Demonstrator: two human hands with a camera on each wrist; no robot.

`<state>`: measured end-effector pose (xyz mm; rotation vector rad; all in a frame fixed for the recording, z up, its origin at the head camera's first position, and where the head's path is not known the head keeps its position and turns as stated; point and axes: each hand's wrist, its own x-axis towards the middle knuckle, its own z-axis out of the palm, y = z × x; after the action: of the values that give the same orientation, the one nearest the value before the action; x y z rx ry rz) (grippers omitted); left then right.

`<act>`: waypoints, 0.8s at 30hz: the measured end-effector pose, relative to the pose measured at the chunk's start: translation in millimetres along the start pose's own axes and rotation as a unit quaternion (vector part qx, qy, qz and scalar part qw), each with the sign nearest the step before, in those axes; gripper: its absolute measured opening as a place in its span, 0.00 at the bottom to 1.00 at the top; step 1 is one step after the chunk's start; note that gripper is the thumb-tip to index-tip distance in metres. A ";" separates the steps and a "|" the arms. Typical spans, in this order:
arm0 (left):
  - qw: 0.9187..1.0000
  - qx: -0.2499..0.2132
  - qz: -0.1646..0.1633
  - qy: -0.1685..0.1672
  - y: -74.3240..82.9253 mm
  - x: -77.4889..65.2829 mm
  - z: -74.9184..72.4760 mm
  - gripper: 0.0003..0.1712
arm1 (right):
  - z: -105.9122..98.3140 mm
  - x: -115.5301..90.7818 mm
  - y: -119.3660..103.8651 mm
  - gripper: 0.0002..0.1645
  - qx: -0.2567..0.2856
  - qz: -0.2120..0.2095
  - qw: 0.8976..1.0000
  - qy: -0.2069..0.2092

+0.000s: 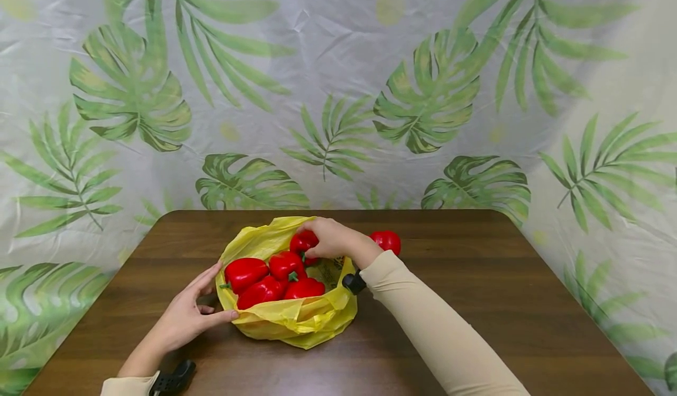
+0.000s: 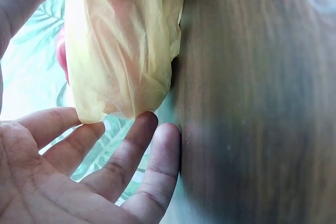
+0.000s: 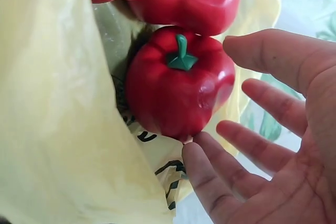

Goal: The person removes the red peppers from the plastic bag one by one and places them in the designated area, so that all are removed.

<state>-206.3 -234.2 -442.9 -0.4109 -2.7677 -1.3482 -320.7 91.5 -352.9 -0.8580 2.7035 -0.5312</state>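
A yellow plastic bag (image 1: 296, 319) stands on the table, its mouth spread wide, with several red bell peppers (image 1: 246, 272) with green stems inside. My left hand (image 1: 185, 308) is at the bag's left side, thumb at the front rim; in the left wrist view its spread fingertips (image 2: 147, 124) touch the thin plastic. Over the far right of the bag's mouth is my right hand (image 1: 330, 240), beside one bell pepper (image 3: 181, 87). In the right wrist view, thumb and fingers are spread around that pepper, not closed on it; whether the fingertips touch it is hard to tell.
Another red bell pepper (image 1: 387, 241) lies on the brown wooden table (image 1: 465, 278), right of the bag and partly behind my right forearm. Behind the table's far edge hangs a leaf-patterned cloth (image 1: 338, 90).
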 end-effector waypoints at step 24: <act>1.000 0.004 -0.004 -0.001 1.9 -0.9 -0.4 0.61 | 2.4 -1.7 -4.9 0.42 -0.048 0.042 0.998 -0.021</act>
<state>-205.0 -233.5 -441.4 -0.4030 -2.7785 -1.3397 -316.0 88.1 -352.8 -0.7655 2.7324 -0.3630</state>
